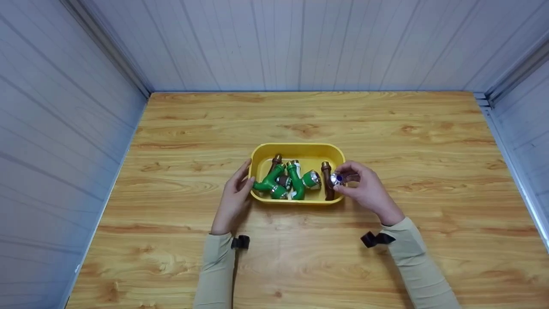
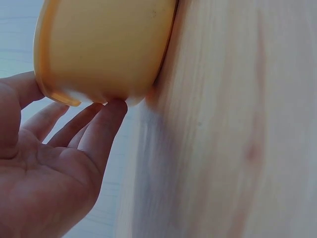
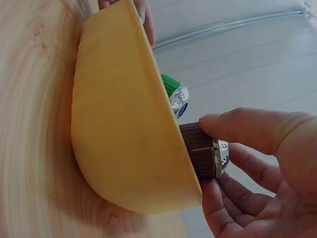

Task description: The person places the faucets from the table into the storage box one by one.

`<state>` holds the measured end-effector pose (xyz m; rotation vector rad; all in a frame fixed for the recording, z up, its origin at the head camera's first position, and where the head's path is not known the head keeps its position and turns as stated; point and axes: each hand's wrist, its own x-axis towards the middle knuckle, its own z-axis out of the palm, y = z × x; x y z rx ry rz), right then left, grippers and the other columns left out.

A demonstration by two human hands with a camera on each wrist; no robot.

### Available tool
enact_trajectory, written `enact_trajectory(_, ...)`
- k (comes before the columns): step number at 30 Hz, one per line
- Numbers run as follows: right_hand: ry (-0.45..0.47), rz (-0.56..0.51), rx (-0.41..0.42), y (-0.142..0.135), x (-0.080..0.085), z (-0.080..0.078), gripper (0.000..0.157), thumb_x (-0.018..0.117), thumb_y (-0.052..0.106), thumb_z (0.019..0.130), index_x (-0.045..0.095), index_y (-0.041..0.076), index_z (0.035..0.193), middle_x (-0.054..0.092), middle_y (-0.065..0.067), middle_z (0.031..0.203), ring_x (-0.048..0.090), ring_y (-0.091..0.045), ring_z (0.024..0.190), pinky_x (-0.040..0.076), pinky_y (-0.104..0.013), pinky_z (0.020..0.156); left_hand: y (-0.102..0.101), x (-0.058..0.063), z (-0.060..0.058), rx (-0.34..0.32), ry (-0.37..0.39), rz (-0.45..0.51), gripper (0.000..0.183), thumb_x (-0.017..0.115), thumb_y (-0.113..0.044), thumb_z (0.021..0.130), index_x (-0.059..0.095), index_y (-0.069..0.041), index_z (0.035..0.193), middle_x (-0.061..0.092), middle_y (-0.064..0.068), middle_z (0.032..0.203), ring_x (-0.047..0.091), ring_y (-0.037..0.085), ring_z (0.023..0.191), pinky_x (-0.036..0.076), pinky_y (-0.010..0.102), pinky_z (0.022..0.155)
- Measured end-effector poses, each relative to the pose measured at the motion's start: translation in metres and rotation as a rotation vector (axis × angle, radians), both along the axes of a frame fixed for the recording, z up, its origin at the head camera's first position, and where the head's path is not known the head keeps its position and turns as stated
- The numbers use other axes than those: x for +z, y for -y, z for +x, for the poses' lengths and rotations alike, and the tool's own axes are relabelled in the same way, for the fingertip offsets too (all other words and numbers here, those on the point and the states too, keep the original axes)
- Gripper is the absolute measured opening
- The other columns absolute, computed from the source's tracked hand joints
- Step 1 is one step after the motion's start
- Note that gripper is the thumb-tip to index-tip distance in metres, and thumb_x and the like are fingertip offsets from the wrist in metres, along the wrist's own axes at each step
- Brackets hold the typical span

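A yellow plastic bin (image 1: 300, 202) holds several plastic taps with brass threaded ends. At its right end, a brown tap (image 1: 327, 182) leans with its chrome-capped knob near the rim. My right hand (image 1: 364, 186) pinches that brown knob (image 3: 197, 148) between thumb and fingers; the cap faces up. At the bin's left end, my left hand (image 1: 233, 197) rests its fairly straight fingers (image 2: 106, 124) against the outer wall, thumb at the rim. Two green taps, a front one (image 1: 268, 184) and a middle one (image 1: 296, 180), lie crosswise between the hands, partly covering another brown tap (image 1: 276, 161).
The bin stands on a wood-grain table (image 1: 300, 257). Pale panel walls enclose the table at the back (image 1: 279, 47), left (image 1: 55, 128) and right. Black straps (image 1: 241, 242) are worn at both wrists over the beige sleeves.
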<state>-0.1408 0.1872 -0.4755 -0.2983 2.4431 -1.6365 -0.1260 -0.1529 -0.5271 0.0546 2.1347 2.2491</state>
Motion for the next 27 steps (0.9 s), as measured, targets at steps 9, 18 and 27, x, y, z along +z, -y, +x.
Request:
enact_trajectory(9, -0.039, 0.055, 0.032, -0.001, -0.003, 0.000, 0.038, 0.079, 0.006, 0.078, 0.061, 0.007, 0.112, 0.061, -0.006, 0.108, 0.058, -0.023, 0.096, 0.049, -0.040, 0.089, 0.002, -0.001, -0.002, -0.013, 0.023, 0.013, 0.052, 0.051, -0.006, 0.099, 0.036, -0.013, 0.148, 0.035, 0.017, 0.149, 0.044, 0.035, 0.128, 0.042, 0.027, 0.101)
enact_trajectory(18, -0.008, 0.007, 0.055, -0.007, -0.002, 0.001, 0.038, 0.078, 0.010, 0.080, 0.061, 0.006, 0.114, 0.061, -0.008, 0.114, 0.056, -0.025, 0.103, 0.046, -0.043, 0.095, -0.001, 0.000, 0.000, 0.001, 0.008, 0.000, 0.050, 0.052, -0.008, 0.099, 0.041, -0.016, 0.146, 0.041, 0.011, 0.146, 0.047, 0.027, 0.127, 0.044, 0.028, 0.100)
enact_trajectory(27, 0.047, -0.225, 0.011, -0.013, -0.001, 0.007, 0.037, 0.066, 0.006, 0.090, 0.055, -0.006, 0.124, 0.058, -0.022, 0.120, 0.054, -0.031, 0.112, 0.047, -0.031, 0.096, 0.002, 0.007, 0.002, -0.025, -0.014, -0.063, 0.049, 0.050, -0.012, 0.100, 0.036, -0.008, 0.147, 0.036, 0.010, 0.150, 0.038, 0.025, 0.133, 0.035, 0.031, 0.107)
